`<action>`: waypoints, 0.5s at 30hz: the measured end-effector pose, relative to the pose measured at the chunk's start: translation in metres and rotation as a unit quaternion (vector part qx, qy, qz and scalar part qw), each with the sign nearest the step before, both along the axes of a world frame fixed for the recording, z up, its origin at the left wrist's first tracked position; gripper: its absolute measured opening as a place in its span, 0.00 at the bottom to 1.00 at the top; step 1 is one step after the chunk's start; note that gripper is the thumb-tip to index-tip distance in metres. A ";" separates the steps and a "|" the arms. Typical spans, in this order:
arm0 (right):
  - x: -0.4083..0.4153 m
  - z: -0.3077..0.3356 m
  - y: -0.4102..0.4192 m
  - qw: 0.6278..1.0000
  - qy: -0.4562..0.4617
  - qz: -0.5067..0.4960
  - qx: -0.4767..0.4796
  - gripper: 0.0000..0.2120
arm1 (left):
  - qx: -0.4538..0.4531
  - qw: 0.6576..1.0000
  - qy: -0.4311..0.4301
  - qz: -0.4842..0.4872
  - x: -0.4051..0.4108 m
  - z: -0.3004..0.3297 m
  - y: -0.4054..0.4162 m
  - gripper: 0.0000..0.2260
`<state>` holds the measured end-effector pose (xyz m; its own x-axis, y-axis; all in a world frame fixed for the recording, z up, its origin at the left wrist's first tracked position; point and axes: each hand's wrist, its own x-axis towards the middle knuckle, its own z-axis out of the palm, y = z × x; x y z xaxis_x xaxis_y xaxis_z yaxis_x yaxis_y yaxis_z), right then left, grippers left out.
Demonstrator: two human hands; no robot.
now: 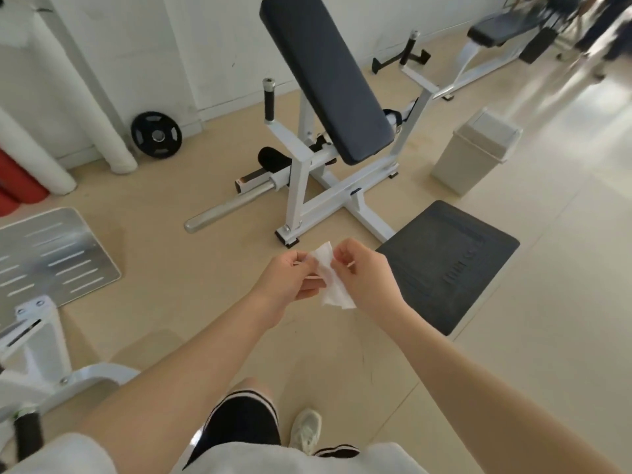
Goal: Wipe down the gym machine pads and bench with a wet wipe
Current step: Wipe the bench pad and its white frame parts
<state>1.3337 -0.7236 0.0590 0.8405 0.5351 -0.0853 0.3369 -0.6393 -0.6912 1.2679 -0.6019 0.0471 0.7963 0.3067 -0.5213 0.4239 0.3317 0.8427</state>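
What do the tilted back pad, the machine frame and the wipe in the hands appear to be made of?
Back pad: dark, smooth upholstery, probably vinyl or faux leather, given its soft sheen and rounded edges.
Machine frame: square metal tubing, glossy white paint, bolted feet.
Wipe: thin white nonwoven sheet, limp and crumpled, pinched by the left hand and right hand.

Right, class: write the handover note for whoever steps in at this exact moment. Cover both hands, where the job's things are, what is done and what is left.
Left hand and right hand both pinch the white wet wipe, held in the air between them.
The tilted dark blue padded backrest on its white steel frame stands ahead; the flat dark seat pad is to the right. A beige lidded bin stands beyond it.
Done: wipe in hand.
Left: the wipe is on no pad right now, and whether any is already wiped cannot be told.
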 end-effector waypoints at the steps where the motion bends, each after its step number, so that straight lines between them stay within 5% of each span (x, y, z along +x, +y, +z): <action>1: 0.010 -0.002 -0.001 0.999 -0.028 0.019 -0.005 0.02 | -0.017 1.000 -0.007 -0.009 0.013 0.000 -0.001 0.04; 6: 0.064 -0.014 0.007 0.993 -0.080 0.091 -0.004 0.09 | -0.051 0.997 -0.048 -0.030 0.080 -0.001 0.011 0.09; 9: 0.118 -0.020 0.017 0.993 -0.079 0.067 0.050 0.08 | -0.023 0.999 -0.033 -0.010 0.131 -0.014 0.032 0.02; 15: 0.267 -0.028 0.068 0.994 0.107 0.027 0.020 0.22 | -0.036 0.999 -0.023 -0.026 0.266 -0.016 0.093 0.05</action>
